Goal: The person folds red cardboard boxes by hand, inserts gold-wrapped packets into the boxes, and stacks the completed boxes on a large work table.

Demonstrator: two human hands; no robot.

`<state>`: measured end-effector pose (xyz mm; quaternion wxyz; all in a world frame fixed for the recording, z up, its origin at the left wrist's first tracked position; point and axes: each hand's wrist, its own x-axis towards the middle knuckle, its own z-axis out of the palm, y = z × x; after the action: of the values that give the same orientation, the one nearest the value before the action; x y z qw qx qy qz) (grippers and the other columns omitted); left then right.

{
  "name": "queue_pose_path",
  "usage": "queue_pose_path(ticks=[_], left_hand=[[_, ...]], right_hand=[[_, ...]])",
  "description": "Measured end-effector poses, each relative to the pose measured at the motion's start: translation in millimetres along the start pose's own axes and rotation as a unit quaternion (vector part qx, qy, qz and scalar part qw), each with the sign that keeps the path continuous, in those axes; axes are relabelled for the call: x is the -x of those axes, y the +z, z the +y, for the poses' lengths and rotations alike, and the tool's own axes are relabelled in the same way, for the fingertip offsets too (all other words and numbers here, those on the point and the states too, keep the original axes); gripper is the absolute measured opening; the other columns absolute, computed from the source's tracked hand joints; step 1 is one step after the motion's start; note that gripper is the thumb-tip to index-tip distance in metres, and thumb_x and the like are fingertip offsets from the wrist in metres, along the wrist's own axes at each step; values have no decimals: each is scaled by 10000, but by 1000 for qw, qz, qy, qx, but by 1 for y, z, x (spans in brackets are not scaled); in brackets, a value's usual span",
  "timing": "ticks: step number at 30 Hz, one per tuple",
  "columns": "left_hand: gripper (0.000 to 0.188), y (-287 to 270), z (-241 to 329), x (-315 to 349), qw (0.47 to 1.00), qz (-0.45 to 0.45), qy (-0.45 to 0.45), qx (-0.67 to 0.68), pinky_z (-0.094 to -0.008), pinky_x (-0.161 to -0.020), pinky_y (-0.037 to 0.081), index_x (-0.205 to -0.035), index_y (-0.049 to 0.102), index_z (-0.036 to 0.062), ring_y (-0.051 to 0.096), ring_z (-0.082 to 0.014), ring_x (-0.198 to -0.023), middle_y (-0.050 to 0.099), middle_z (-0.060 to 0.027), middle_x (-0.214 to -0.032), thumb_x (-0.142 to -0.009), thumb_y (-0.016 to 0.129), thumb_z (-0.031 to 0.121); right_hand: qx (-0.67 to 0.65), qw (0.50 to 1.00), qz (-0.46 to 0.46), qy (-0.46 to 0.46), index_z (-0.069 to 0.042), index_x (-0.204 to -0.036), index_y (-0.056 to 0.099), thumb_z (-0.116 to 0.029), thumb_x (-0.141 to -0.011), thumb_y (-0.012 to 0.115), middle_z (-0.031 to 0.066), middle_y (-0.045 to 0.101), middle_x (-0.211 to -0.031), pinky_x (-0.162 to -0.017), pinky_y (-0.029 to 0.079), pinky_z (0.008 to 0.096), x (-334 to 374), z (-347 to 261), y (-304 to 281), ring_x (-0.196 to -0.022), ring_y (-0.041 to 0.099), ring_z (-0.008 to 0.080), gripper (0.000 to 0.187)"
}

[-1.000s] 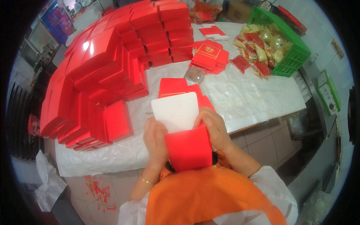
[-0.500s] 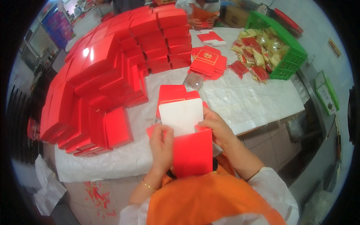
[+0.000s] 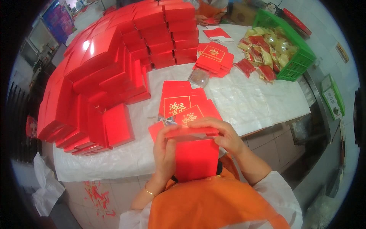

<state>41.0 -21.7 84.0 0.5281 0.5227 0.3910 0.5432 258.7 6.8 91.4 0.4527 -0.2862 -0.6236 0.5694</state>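
Observation:
A red cardboard box point(image 3: 196, 158) stands upright against my orange apron, its top flap folded over toward me. My left hand point(image 3: 164, 150) grips the box's left upper corner, thumb on the near side. Across the top edge, my right hand point(image 3: 225, 133) has its fingers laid over the flap and its thumb at the right corner. Just beyond my hands, flat red box blanks point(image 3: 177, 99) with gold printing lie in a loose pile on the table. A small clear packet point(image 3: 199, 77) rests behind that pile.
Stacked red boxes point(image 3: 152, 34) fill the table's left side. Farther back lie more red blanks point(image 3: 215, 59). A green crate point(image 3: 295, 57) tipped on its side spills gold and red packets point(image 3: 263, 49) at the right. Across the table, another person's hands point(image 3: 209, 20) hold something red.
The white inner flap that stood up has been folded down at the box's top. My right hand has moved over the top edge, and my left hand stays at the left side.

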Motion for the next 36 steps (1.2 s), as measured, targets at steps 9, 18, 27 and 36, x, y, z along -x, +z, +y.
queue_pose_path(ticks=[9, 18, 27, 36], left_hand=[[406, -6, -18, 7, 998, 12, 68, -12, -353, -1052, 389, -1169, 587, -38, 545, -247, -1180, 592, -151, -1211, -967, 473, 295], [508, 2, 16, 13, 992, -63, 50, -98, -368, -1100, 344, -1311, 482, -76, 489, -270, -1254, 533, -178, -1289, -960, 495, 291], [719, 0, 10, 20, 973, -123, 136, -137, -431, -1173, 268, -1523, 125, -98, 351, -335, -1411, 148, -239, -1601, -923, 457, 117], [605, -17, -2, 20, 979, -38, 95, -179, -428, -1175, 273, -1488, 293, -105, 387, -331, -1401, 338, -221, -1543, -960, 403, 170]], right_hand=[[220, 968, -79, -94, -1, -1316, 613, -329, -920, 651, 204, 625, -1316, -1041, 460, 425, 2, -16, -6, -1234, 588, 344, 516], [-3, 946, -194, 258, -65, -938, 614, -287, -951, 673, -47, 575, -861, -665, 399, 187, -41, 0, -42, -771, 508, 22, 229], [7, 873, -367, 321, -85, -886, 590, -386, -958, 671, -59, 500, -754, -566, 354, 237, -80, -4, -22, -671, 449, 33, 320], [294, 915, -249, 122, -31, -1162, 634, -300, -937, 674, 87, 666, -956, -738, 504, 304, -87, -49, 0, -837, 633, 189, 353]])
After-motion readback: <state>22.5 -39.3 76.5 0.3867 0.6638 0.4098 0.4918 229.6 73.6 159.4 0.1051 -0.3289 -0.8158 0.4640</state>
